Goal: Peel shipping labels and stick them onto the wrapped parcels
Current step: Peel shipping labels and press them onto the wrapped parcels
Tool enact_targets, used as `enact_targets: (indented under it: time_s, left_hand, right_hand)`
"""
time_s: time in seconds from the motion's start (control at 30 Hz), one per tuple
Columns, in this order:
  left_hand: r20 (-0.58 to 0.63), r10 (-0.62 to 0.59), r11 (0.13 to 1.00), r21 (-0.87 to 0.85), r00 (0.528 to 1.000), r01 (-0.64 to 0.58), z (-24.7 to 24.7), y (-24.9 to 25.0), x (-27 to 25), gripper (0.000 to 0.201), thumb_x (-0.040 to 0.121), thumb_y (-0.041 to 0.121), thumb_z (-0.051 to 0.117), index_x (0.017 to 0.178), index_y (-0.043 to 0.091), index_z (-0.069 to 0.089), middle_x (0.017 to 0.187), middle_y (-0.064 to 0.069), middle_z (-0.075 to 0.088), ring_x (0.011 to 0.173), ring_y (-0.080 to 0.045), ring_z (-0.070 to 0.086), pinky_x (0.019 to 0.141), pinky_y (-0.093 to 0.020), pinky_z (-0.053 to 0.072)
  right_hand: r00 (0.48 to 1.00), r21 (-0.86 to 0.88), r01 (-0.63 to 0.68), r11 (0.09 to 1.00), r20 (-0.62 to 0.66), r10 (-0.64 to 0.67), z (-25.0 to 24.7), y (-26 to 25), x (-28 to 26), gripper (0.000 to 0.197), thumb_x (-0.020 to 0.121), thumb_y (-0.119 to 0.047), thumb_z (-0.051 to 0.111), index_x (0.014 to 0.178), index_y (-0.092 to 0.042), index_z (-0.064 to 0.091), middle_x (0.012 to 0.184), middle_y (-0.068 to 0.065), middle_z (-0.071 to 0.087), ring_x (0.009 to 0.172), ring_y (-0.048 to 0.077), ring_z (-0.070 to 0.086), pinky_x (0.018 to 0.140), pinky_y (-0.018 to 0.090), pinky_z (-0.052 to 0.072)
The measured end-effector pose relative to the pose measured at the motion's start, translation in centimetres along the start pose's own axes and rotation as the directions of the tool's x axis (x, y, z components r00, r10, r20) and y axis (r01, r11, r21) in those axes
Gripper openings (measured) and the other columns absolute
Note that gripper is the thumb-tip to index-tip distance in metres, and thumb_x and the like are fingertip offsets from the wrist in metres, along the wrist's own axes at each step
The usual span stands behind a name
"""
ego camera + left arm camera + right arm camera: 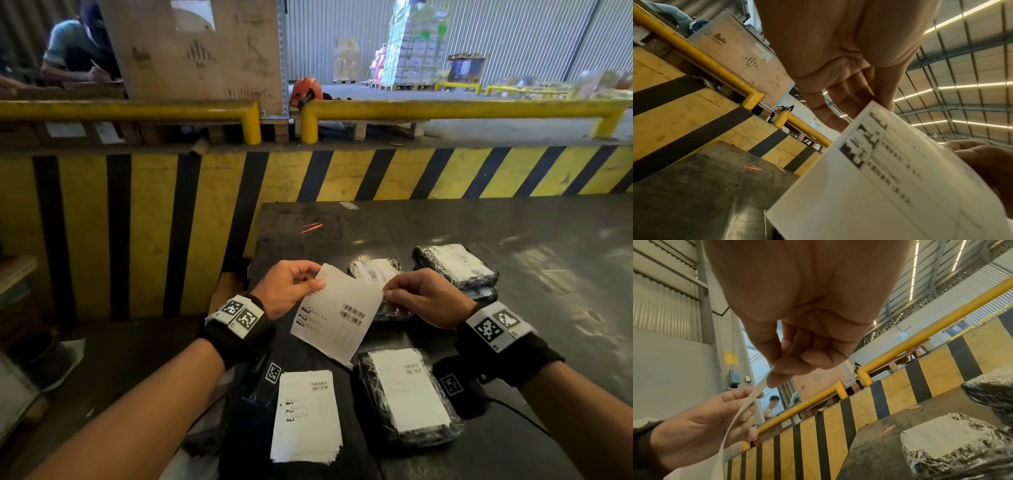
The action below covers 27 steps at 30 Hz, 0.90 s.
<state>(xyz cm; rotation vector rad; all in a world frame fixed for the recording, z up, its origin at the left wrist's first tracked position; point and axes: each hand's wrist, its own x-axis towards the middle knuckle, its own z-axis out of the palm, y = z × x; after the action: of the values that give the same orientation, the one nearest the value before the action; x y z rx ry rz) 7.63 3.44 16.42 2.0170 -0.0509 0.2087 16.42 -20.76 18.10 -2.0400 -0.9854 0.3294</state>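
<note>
Above the dark table point(445, 222), both hands pinch one label point(337, 308), left hand point(291, 284) at ten o'clock, right hand point(424, 294) at three; best peel slowly, keeping the backing taut.

The dark, scuffed surface point(445, 219) carries a stack of printed labels point(306, 416) lying flat just below the left fingers point(301, 274), with a black device point(251, 407) touching its left edge. Beneath the right fingers point(399, 291) lies a black-wrapped parcel point(407, 397) with a white label on top. Beyond those fingers rest two more wrapped parcels point(455, 265), side by side, each labelled. Well beyond both hands lie a few thin red strips point(311, 227) and a small pale scrap point(348, 205) near the far edge.
</note>
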Motion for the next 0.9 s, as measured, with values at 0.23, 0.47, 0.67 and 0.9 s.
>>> enact_targets:
  time_s: [0.23,0.47,0.67,0.9]
  left_hand:
    - [-0.304,0.061,0.914,0.399,0.951,0.069,1.1,0.7,0.5,0.032,0.085,0.024,0.066,0.115,0.017,0.06,0.099,0.006,0.058,0.09,-0.01,0.057,0.079,-0.023,0.047]
    - [-0.138,0.035,0.997,0.072,0.99,-0.026,5.6,3.7,0.2,0.016,0.087,0.027,0.063,0.09,0.013,0.071,0.079,0.002,0.069,0.072,-0.007,0.062,0.074,-0.02,0.052]
    - [-0.127,-0.018,0.994,-0.108,0.992,0.005,6.4,4.0,0.5,0.018,0.089,0.02,0.062,0.094,0.007,0.072,0.086,-0.01,0.071,0.081,-0.015,0.066,0.081,-0.029,0.055]
    - [-0.227,0.039,0.999,0.0,0.973,-0.04,6.4,3.3,0.4,0.013,0.088,0.016,0.062,0.094,0.009,0.072,0.084,-0.007,0.073,0.076,-0.016,0.069,0.075,-0.025,0.058]
  right_hand:
    - [0.993,0.037,0.074,0.997,-0.093,-0.07,1.0,-0.5,-0.3,0.023,0.088,-0.005,0.057,0.072,-0.018,0.065,0.059,-0.005,0.062,0.048,-0.002,0.052,0.052,0.011,0.043]
    - [0.947,0.138,0.171,0.976,-0.295,-0.124,3.2,-0.6,0.3,0.029,0.086,-0.002,0.06,0.065,-0.021,0.063,0.049,-0.006,0.062,0.048,0.006,0.053,0.052,0.018,0.044]
    - [0.946,0.162,0.171,0.972,-0.302,-0.116,3.4,-0.4,0.2,0.03,0.085,0.001,0.06,0.064,-0.021,0.063,0.052,-0.007,0.065,0.049,0.002,0.057,0.052,0.013,0.043]
    - [0.926,0.075,0.093,0.993,-0.373,-0.059,2.7,0.5,-0.4,0.024,0.083,-0.005,0.062,0.064,-0.019,0.063,0.054,-0.006,0.063,0.048,0.001,0.053,0.054,0.014,0.044]
